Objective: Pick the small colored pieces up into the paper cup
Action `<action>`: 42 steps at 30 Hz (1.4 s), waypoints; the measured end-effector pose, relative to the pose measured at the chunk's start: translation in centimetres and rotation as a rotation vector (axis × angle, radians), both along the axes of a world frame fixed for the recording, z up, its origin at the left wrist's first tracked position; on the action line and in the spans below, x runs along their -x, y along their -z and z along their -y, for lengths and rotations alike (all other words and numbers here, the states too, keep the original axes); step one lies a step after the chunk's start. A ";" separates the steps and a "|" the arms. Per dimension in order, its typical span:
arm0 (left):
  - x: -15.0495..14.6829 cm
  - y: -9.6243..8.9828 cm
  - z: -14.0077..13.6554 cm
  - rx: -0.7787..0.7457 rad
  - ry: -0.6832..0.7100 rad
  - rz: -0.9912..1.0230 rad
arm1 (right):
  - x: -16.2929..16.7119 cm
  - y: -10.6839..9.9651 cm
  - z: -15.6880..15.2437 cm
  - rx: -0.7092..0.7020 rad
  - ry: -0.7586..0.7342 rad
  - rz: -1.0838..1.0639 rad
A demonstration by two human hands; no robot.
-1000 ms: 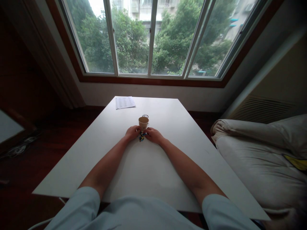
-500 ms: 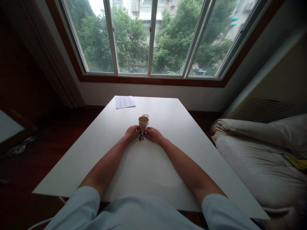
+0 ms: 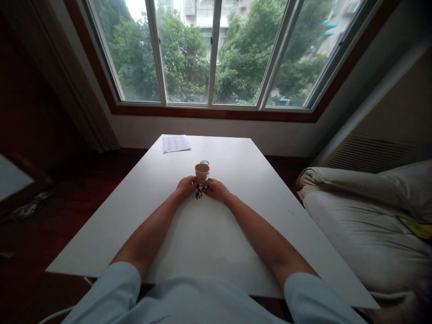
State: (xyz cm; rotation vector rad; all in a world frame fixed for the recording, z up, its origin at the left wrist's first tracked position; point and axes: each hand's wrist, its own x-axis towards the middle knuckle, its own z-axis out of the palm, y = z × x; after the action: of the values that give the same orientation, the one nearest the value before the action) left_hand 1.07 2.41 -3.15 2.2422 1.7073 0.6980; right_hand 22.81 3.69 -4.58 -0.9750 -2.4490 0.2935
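Note:
A light brown cup (image 3: 202, 175) stands upright on the white table, its handle to the right. In front of it lies a small pile of colourful bits (image 3: 199, 193), blue, yellow, black and white, too small to name. My left hand (image 3: 186, 186) rests at the left of the cup's base, with its fingers curled and thumb and fingertips close together. My right hand (image 3: 217, 189) lies to the right of the pile, its fingers bent in and fingertips at the edge of the bits. Whatever either hand pinches is too small to make out. Behind the cup is a thin dark loop (image 3: 204, 162), partly hidden.
The white table (image 3: 209, 243) spans the middle of the view. Some printed sheets of paper (image 3: 176, 143) lie at its far left corner. A pale sofa (image 3: 364, 234) stands to the right, a window (image 3: 189, 58) is ahead, and cables (image 3: 29, 209) lie on the floor at left.

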 end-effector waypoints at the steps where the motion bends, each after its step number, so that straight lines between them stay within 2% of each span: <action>1: 0.0 0.0 0.0 -0.001 0.001 0.000 | 0.0 0.0 0.0 0.005 0.001 -0.001; 42: 0.1 0.6 -0.4 -0.020 0.004 -0.003 | -0.1 0.5 -0.3 0.027 0.017 -0.016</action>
State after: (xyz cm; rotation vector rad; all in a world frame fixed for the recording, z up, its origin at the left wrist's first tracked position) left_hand 0.98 2.83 -3.77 2.2606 1.7039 0.7149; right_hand 22.89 4.02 -5.13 -1.0008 -2.4269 0.3280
